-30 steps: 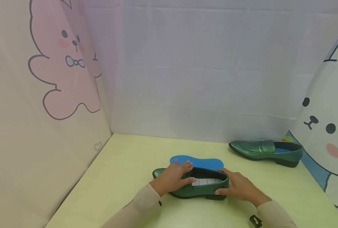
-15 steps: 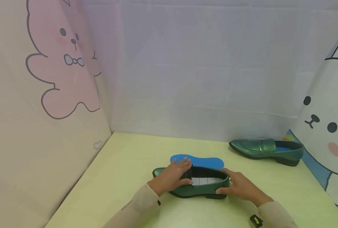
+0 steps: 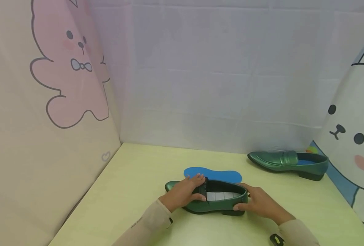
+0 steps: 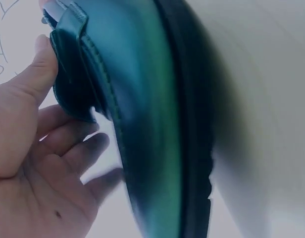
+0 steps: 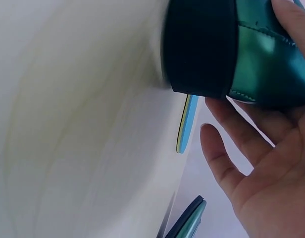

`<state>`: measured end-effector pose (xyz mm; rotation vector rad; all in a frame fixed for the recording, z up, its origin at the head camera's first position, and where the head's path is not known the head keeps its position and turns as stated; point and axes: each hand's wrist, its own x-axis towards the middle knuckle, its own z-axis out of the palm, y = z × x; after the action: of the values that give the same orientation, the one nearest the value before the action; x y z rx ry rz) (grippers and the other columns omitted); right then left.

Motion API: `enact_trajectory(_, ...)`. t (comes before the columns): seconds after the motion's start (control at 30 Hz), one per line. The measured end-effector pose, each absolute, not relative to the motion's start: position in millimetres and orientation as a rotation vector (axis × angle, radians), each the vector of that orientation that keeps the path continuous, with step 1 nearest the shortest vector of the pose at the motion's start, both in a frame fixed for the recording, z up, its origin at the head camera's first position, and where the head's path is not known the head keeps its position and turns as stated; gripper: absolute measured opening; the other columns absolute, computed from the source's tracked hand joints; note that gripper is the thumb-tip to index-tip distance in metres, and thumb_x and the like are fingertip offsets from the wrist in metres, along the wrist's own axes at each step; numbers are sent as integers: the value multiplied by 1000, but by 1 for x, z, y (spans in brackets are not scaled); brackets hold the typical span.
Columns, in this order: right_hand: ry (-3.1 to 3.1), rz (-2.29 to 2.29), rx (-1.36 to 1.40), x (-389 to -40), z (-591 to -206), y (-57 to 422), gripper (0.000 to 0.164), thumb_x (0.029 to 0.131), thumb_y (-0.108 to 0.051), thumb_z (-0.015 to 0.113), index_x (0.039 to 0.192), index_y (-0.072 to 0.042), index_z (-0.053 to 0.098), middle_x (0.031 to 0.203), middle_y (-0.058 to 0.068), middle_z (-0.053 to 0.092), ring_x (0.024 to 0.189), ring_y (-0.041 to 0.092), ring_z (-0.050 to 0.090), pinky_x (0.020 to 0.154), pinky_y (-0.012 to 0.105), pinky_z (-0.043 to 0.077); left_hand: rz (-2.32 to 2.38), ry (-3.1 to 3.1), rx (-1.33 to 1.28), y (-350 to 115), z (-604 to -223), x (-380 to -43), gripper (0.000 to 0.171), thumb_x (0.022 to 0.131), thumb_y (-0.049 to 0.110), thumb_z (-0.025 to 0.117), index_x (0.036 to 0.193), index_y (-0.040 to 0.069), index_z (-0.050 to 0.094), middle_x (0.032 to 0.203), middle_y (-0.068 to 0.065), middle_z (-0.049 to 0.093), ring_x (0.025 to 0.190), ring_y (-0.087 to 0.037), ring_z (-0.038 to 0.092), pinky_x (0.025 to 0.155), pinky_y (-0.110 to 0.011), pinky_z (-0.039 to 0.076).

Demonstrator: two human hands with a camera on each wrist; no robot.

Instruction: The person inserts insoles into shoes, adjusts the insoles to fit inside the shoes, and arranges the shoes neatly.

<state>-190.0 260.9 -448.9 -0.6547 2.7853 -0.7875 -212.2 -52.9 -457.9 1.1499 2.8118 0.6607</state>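
A green loafer point(image 3: 215, 205) stands on the table, toe to the left, with a white, line-marked surface showing inside its opening. Across its upper, near the opening, lies my left hand point(image 3: 183, 192); the thumb is on the near side of a dark flap point(image 4: 73, 69) and the fingers are beyond it. My right hand point(image 3: 259, 201) holds the heel, thumb on the near side and fingers round the back, partly hidden. Just behind the loafer a blue insole point(image 3: 222, 175) lies flat, partly covered by the shoe and the left hand.
A second green loafer point(image 3: 271, 162), with blue inside it, stands at the back right near the curtain. Pale yellow table point(image 3: 133, 181) surrounds the shoes. Printed cloth walls point(image 3: 200, 85) enclose the left, back and right sides.
The left thumb has drawn slightly left, off the loafer's opening to the flap, which shows darker and more raised. The right hand stays at the heel.
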Motion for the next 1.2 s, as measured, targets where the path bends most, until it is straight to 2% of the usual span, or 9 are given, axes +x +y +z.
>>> enact_trajectory(0.17, 2796, -784, -658, -192, -449, 262, 86, 75, -58, 67, 138, -5, 40, 72, -9, 59, 95, 32, 59, 76, 46, 50, 860, 2732, 1027, -53, -462, -212, 75, 84, 56, 51, 146, 20, 29, 151, -1, 25, 131, -21, 31, 100, -30, 37)
enact_trajectory(0.33, 2830, -777, -652, -193, -450, 263, 86, 73, -59, 68, 136, -7, 42, 97, 6, 65, 94, 30, 59, 76, 45, 50, 940, 2710, 997, -52, -464, -213, 76, 82, 56, 53, 146, 22, 29, 150, 1, 26, 130, -22, 33, 98, -28, 39)
enact_trajectory(0.4, 2842, -779, -654, -194, -450, 263, 85, 73, -60, 68, 135, -7, 43, 105, 9, 63, 93, 30, 59, 76, 45, 50, 952, 2707, 998, -52, -464, -214, 76, 82, 56, 54, 146, 23, 30, 150, 2, 26, 130, -22, 33, 97, -28, 39)
enact_trajectory(0.63, 2837, -797, -684, -193, -447, 262, 85, 73, -59, 69, 135, -6, 44, 119, 14, 58, 97, 30, 58, 78, 46, 49, 943, 2731, 993, -51, -466, -215, 76, 81, 57, 54, 145, 23, 31, 149, 2, 28, 130, -25, 34, 98, -33, 39)
enact_trajectory(0.8, 2787, -788, -680, -192, -443, 262, 87, 75, -58, 68, 137, -4, 41, 129, 18, 51, 103, 34, 56, 82, 48, 48, 964, 2725, 991, -51, -467, -215, 75, 81, 56, 56, 144, 22, 34, 148, 1, 31, 128, -22, 36, 96, -30, 40)
enact_trajectory(0.97, 2757, -842, -710, -191, -436, 263, 71, 87, -51, 58, 140, -9, 39, 135, 15, 47, 113, 36, 50, 86, 51, 45, 957, 2722, 988, -53, -467, -215, 74, 82, 56, 55, 145, 23, 33, 148, 4, 30, 129, -21, 35, 98, -32, 39)
enact_trajectory(1.07, 2758, -889, -723, -192, -430, 263, 58, 96, -48, 47, 142, -15, 38, 134, 7, 49, 116, 29, 49, 88, 50, 45, 963, 2713, 983, -53, -469, -215, 74, 82, 56, 55, 145, 24, 33, 149, 4, 30, 129, -20, 34, 99, -32, 38)
enact_trajectory(1.2, 2828, -862, -738, -198, -419, 261, 52, 96, -52, 42, 141, -25, 40, 126, -4, 54, 109, 20, 53, 88, 47, 45, 977, 2704, 980, -54, -470, -215, 74, 82, 56, 55, 145, 24, 33, 149, 2, 30, 130, -18, 33, 98, -30, 38)
